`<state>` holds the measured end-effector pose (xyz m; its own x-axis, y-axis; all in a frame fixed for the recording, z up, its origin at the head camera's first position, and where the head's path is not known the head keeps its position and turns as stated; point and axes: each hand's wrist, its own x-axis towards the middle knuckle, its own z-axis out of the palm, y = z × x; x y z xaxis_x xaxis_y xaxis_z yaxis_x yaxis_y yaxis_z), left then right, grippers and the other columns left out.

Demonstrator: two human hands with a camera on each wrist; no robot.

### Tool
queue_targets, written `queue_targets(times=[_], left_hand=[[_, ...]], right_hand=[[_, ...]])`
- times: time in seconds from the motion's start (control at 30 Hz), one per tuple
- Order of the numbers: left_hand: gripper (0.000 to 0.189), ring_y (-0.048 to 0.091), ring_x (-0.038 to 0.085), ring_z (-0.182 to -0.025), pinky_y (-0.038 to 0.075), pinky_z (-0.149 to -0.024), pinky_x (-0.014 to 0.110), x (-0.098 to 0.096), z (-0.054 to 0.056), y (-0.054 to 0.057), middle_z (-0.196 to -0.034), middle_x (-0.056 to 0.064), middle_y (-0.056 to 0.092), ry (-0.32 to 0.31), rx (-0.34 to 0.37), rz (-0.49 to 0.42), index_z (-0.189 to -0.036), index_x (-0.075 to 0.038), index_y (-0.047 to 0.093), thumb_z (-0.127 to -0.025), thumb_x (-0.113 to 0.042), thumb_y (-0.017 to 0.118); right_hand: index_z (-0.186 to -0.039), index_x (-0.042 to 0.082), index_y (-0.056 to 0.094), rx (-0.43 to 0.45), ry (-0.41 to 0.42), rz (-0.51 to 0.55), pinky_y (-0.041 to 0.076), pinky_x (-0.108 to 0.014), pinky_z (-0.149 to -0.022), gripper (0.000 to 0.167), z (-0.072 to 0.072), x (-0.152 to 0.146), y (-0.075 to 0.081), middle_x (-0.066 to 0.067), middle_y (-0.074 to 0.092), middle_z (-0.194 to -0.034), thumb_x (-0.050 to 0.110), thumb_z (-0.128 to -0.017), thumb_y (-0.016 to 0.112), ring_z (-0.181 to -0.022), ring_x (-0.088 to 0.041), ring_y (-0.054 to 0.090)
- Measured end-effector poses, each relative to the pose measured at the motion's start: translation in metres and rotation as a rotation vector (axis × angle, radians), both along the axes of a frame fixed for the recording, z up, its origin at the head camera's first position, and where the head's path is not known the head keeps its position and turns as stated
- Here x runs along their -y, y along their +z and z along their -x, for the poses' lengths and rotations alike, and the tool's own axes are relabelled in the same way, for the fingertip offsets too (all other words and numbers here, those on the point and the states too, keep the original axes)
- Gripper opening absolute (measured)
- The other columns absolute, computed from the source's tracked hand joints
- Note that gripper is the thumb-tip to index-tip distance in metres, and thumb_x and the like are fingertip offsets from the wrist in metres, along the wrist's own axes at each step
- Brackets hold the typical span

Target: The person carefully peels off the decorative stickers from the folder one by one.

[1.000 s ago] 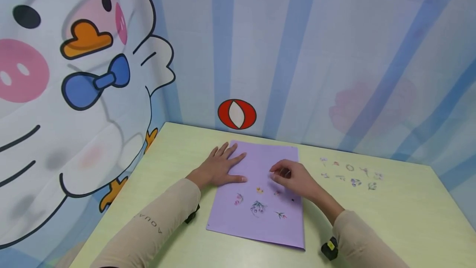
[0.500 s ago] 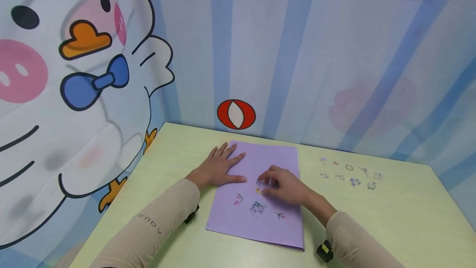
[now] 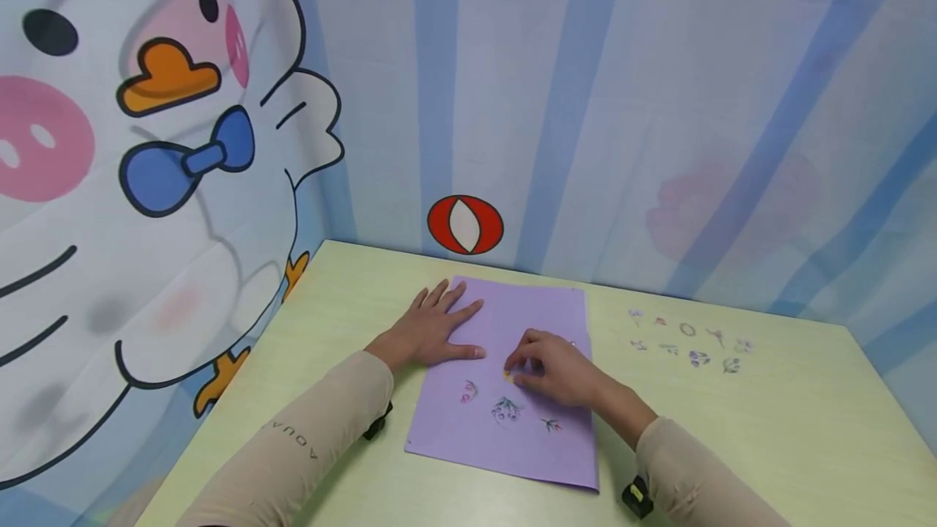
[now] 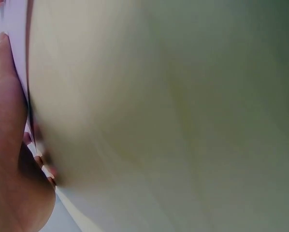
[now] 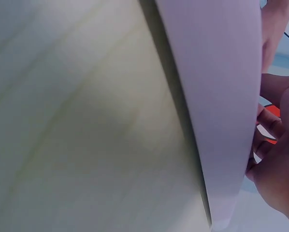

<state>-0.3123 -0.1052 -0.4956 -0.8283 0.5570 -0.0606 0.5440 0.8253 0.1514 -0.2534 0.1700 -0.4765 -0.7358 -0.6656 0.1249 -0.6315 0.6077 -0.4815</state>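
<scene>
A printed backdrop [image 3: 483, 96], striped blue and white with a large cartoon bird at the left, rises behind a pale table [image 3: 732, 437]. On the table lies a purple sheet [image 3: 483, 446], taller than wide, its long edges running away from the wearer; the right wrist view shows a dark band of shadow beneath one edge. The left hand [image 3: 433, 332] rests palm down across the sheet's left edge, fingers spread and grip open. The right hand [image 3: 554, 368] reaches over the right edge, fingers bent; whether its grip pinches or merely presses cannot be told. Well to the right of the sheet, two rows of plant motifs [image 3: 699, 359] lie on the table. On the near half of the sheet are a green sprig with berries [image 3: 506, 411], a pink spray [image 3: 468, 391] to its left and a red-tipped sprig [image 3: 552, 425] to its right. The smallest detail, a yellow motif [image 3: 507, 376], lies on the sheet at the right grip, directly by the index fingertip and thumb, partly covered by them.
</scene>
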Motion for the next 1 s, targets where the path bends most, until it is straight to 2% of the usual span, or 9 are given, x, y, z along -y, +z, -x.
queue_targets(times=[0.53, 0.77, 1.0], left_hand=[[0.096, 0.004, 0.040, -0.163, 0.009, -0.128, 0.062, 0.0000, 0.0011, -0.0020, -0.178, 0.011, 0.011, -0.001, -0.011, 0.008, -0.171, -0.031, 0.023, -0.094, -0.086, 0.042], [0.096, 0.004, 0.040, -0.163, 0.010, -0.128, 0.061, -0.0005, 0.0001, 0.0002, -0.178, 0.011, 0.011, 0.003, -0.015, 0.016, -0.171, -0.032, 0.023, -0.094, -0.086, 0.041], [0.096, 0.005, 0.041, -0.163, 0.010, -0.128, 0.062, -0.0008, -0.0007, 0.0002, -0.178, 0.012, 0.011, 0.004, -0.011, 0.005, -0.170, -0.030, 0.024, -0.094, -0.086, 0.043]], right_hand=[[-0.104, 0.014, 0.079, 0.006, -0.027, 0.015, 0.052, -0.032, -0.081, 0.011, -0.0029, 0.0027, -0.0040, 0.005, 0.066, -0.102, 0.008, -0.094, 0.078, -0.088, -0.015, 0.059], [-0.114, 0.012, 0.080, 0.005, -0.020, 0.012, 0.051, -0.030, -0.079, 0.020, -0.0031, 0.0025, -0.0051, 0.003, 0.066, -0.104, 0.007, -0.095, 0.077, -0.087, -0.014, 0.058], [-0.111, 0.014, 0.081, 0.017, -0.008, 0.023, 0.052, -0.031, -0.080, 0.017, -0.0029, 0.0026, -0.0040, 0.003, 0.067, -0.103, 0.007, -0.095, 0.077, -0.088, -0.015, 0.059]])
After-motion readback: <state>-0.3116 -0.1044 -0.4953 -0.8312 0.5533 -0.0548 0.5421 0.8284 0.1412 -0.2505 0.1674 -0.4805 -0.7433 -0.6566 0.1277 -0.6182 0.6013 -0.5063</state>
